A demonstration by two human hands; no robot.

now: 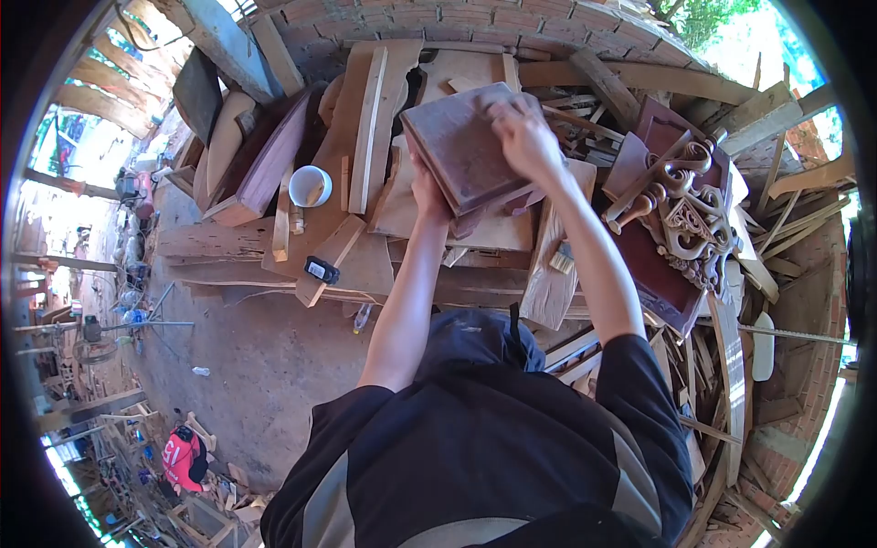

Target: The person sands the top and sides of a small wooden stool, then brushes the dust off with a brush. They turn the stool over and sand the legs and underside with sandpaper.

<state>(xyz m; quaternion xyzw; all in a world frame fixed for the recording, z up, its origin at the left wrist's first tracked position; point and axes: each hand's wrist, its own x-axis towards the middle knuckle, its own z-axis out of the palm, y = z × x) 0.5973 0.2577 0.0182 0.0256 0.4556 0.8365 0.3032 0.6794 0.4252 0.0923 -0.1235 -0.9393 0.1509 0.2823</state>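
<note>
A brown wooden box-like piece [457, 151] with a moulded edge is raised and tilted above the workbench. My left hand [428, 190] grips its lower left side, fingers partly hidden behind it. On its top face, near the upper right corner, my right hand [525, 139] presses with curled, motion-blurred fingers; whatever lies under them I cannot make out. Below the piece, a paintbrush [562, 258] rests on a pale board [550, 274]. To the left stands a white cup [310, 186] with something tan inside.
Carved wooden ornaments [694, 219] lie on dark red panels [644, 274] to the right. A black object with a white label [320, 269] sits at the bench's front edge. Wood scraps and a brick wall [603, 32] surround the bench. A red garment [185, 458] shows lower left.
</note>
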